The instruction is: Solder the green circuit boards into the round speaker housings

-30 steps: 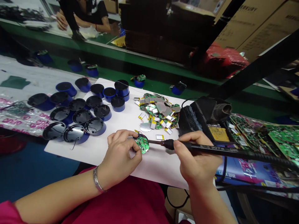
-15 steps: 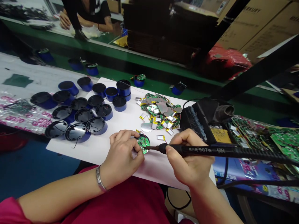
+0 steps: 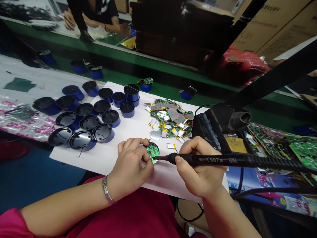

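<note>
Near the front edge of the white sheet, my left hand (image 3: 135, 162) has its fingers curled against a small round green circuit board (image 3: 154, 150). Thin wires show at the board's upper side, and part of it is hidden by my fingers. In my right hand (image 3: 203, 172) is a black soldering iron (image 3: 223, 160), gripped like a pen and lying almost level. Its thin tip reaches the lower part of the board, though exact contact is too small to tell. Just beyond lies a silver battery cell (image 3: 170, 146) with a yellow end.
Several blue round housings (image 3: 102, 133) stand to the left. A heap of boards and cells (image 3: 170, 115) lies behind my hands. The black soldering stand (image 3: 210, 127) with its yellow sponge (image 3: 234, 144) is at right. Beyond runs a green conveyor (image 3: 163, 91); a co-worker's hand (image 3: 69, 20) is across it.
The blue housings on the green conveyor have slid slightly left. Both hands, the board and the soldering iron keep nearly the same position.
</note>
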`<state>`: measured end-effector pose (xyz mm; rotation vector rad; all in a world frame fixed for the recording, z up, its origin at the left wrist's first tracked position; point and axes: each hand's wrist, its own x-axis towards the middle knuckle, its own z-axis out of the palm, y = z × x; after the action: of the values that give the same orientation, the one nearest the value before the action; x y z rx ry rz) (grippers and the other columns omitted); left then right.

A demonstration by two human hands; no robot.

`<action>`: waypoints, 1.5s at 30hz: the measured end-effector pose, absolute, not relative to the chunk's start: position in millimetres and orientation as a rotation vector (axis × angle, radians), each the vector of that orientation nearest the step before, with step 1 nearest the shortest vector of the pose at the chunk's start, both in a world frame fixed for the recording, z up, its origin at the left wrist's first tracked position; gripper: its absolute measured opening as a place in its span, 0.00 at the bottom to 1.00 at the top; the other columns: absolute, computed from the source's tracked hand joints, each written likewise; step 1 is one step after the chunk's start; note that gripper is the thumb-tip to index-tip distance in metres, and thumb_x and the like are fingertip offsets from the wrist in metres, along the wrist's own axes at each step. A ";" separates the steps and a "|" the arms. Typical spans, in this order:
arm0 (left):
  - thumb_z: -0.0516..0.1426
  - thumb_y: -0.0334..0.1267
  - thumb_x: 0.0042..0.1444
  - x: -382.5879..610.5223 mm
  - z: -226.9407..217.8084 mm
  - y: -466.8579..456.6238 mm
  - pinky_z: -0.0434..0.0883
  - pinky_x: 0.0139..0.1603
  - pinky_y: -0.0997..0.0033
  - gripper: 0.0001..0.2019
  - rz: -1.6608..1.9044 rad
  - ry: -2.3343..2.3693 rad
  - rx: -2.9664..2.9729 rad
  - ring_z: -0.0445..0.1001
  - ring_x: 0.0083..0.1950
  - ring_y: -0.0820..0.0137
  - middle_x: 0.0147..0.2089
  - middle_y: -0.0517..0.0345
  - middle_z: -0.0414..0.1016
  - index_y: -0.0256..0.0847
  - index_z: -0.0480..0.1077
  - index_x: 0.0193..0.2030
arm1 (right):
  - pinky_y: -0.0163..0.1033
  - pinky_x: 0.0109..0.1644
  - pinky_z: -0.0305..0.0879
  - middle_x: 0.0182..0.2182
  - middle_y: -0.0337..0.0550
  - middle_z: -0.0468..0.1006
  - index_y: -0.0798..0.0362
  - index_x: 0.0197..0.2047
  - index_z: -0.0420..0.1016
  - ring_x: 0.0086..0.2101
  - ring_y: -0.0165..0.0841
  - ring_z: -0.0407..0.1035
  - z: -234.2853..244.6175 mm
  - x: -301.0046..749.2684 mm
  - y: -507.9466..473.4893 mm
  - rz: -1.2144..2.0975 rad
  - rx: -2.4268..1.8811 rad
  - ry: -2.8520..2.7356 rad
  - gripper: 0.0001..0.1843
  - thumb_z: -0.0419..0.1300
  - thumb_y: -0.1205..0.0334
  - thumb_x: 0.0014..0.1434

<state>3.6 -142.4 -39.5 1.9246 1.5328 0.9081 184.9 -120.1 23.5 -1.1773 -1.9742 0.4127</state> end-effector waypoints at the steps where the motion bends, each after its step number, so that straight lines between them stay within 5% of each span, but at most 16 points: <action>1: 0.57 0.29 0.53 3.5 -39.4 -142.2 0.60 0.51 0.51 0.08 0.903 1.534 1.926 0.70 0.55 0.57 0.45 0.52 0.75 0.41 0.68 0.25 | 0.33 0.21 0.52 0.17 0.30 0.64 0.50 0.26 0.62 0.17 0.23 0.56 24.3 184.9 -119.8 0.416 -1.170 -1.990 0.07 0.59 0.66 0.51; 45: 0.55 0.27 0.52 4.5 -38.1 -141.5 0.59 0.51 0.53 0.08 0.842 1.535 1.890 0.70 0.55 0.58 0.45 0.51 0.73 0.40 0.67 0.24 | 0.34 0.25 0.53 0.19 0.33 0.66 0.51 0.26 0.60 0.20 0.25 0.61 30.2 188.1 -116.6 0.395 -0.939 -2.165 0.09 0.59 0.69 0.52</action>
<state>4.5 -141.5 -38.1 1.8902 1.5348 0.8425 188.1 -116.6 30.2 -0.9387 -2.1646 0.3953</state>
